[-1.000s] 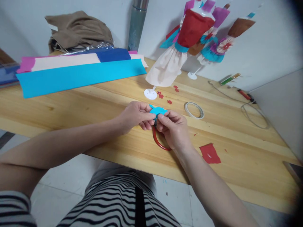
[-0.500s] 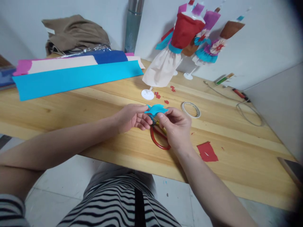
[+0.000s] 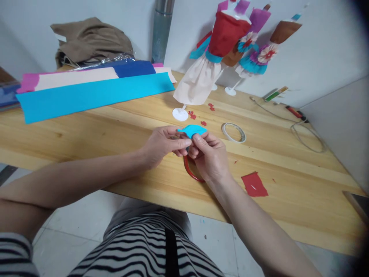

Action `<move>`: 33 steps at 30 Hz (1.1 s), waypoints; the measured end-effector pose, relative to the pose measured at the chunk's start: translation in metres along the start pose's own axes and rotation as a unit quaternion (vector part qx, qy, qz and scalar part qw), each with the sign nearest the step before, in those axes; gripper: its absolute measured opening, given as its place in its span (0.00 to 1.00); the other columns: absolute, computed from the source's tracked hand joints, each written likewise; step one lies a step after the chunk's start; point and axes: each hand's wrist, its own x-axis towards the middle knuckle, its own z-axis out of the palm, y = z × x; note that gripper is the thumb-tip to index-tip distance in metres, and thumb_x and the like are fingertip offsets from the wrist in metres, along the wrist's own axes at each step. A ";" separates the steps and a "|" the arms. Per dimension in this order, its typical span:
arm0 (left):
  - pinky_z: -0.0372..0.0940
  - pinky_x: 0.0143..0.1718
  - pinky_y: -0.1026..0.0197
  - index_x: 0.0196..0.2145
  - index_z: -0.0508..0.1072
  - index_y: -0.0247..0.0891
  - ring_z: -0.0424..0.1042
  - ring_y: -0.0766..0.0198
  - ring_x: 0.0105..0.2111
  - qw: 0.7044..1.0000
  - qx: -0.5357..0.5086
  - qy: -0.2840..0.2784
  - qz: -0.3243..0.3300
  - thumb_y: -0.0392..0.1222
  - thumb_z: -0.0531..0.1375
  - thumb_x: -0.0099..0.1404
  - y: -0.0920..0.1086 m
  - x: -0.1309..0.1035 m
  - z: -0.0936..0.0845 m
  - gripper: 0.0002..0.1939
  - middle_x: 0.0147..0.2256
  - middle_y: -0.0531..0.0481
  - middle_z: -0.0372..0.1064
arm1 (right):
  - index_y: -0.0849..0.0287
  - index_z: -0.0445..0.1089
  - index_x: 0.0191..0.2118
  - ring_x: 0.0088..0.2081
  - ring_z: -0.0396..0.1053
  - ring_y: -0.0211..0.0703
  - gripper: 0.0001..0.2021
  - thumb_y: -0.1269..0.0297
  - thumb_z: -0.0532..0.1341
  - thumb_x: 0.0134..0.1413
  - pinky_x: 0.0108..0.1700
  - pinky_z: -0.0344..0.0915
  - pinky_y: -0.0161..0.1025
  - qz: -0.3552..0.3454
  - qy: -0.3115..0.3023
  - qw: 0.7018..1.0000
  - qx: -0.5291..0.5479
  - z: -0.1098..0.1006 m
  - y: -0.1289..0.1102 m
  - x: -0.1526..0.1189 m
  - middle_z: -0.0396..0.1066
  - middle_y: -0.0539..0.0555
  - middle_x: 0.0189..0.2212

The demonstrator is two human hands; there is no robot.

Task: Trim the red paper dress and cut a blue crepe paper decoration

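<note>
A small piece of turquoise crepe paper (image 3: 192,130) is held between my two hands above the table. My left hand (image 3: 164,144) pinches its left edge. My right hand (image 3: 211,151) grips the other side, thumb on top. Below my hands lie scissors (image 3: 190,169), their red handle loop showing and the rest mostly hidden. Several small red paper cutouts (image 3: 192,115) lie just beyond, near the white base of a little dress form (image 3: 198,80) in a red top and pale skirt.
A tape roll (image 3: 234,132) and a red paper scrap (image 3: 254,184) lie to the right. Rolled crepe paper (image 3: 95,94) stretches across the left, before brown cloth (image 3: 92,42). A bottle (image 3: 162,34) stands behind. More dress forms (image 3: 253,69), a cable (image 3: 308,144) and a red-handled tool (image 3: 294,112) are farther right.
My left thumb has come over to press near the paper's lower edge, and both hands have drawn closer together. The turquoise paper has turned slightly and looks more folded.
</note>
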 end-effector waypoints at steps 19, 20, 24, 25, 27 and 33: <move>0.64 0.24 0.71 0.24 0.77 0.34 0.68 0.72 0.18 0.994 0.067 0.091 0.004 0.28 0.63 0.62 0.013 0.001 0.001 0.10 0.16 0.55 0.70 | 0.52 0.74 0.30 0.19 0.60 0.34 0.19 0.51 0.81 0.42 0.22 0.53 0.38 -0.028 -0.019 0.997 -0.069 0.005 -0.007 -0.003 0.70 0.45 0.23; 0.64 0.24 0.71 0.24 0.77 0.34 0.69 0.72 0.18 0.993 0.072 0.092 0.001 0.27 0.62 0.62 0.014 0.001 0.001 0.10 0.16 0.55 0.70 | 0.52 0.74 0.32 0.19 0.60 0.34 0.18 0.52 0.81 0.42 0.22 0.54 0.38 -0.027 -0.021 0.997 -0.074 0.004 -0.008 -0.002 0.71 0.45 0.24; 0.63 0.23 0.71 0.22 0.75 0.34 0.67 0.73 0.17 0.991 0.105 0.080 -0.018 0.26 0.62 0.60 0.017 0.000 0.002 0.11 0.15 0.55 0.69 | 0.53 0.76 0.37 0.19 0.59 0.34 0.18 0.54 0.80 0.44 0.22 0.54 0.38 -0.007 -0.045 0.995 -0.091 0.001 -0.009 0.000 0.69 0.43 0.22; 0.62 0.23 0.72 0.21 0.74 0.34 0.67 0.73 0.18 0.990 0.116 0.076 -0.020 0.26 0.62 0.60 0.018 -0.001 0.003 0.12 0.15 0.55 0.69 | 0.53 0.75 0.37 0.19 0.58 0.35 0.18 0.55 0.80 0.44 0.23 0.54 0.38 -0.002 -0.050 0.994 -0.094 0.001 -0.009 0.000 0.68 0.43 0.22; 0.62 0.23 0.72 0.19 0.73 0.34 0.67 0.73 0.18 0.988 0.135 0.069 -0.019 0.25 0.61 0.59 0.018 -0.001 0.004 0.13 0.15 0.55 0.69 | 0.53 0.74 0.36 0.19 0.58 0.35 0.18 0.56 0.80 0.44 0.23 0.54 0.38 0.002 -0.058 0.994 -0.096 0.001 -0.010 0.000 0.68 0.43 0.21; 0.62 0.23 0.71 0.18 0.73 0.34 0.67 0.72 0.18 0.984 0.166 0.058 -0.022 0.23 0.60 0.57 0.017 -0.001 0.004 0.13 0.15 0.55 0.69 | 0.52 0.72 0.30 0.22 0.58 0.37 0.16 0.58 0.79 0.44 0.24 0.55 0.39 -0.018 -0.043 0.992 -0.114 0.001 -0.013 -0.002 0.66 0.44 0.21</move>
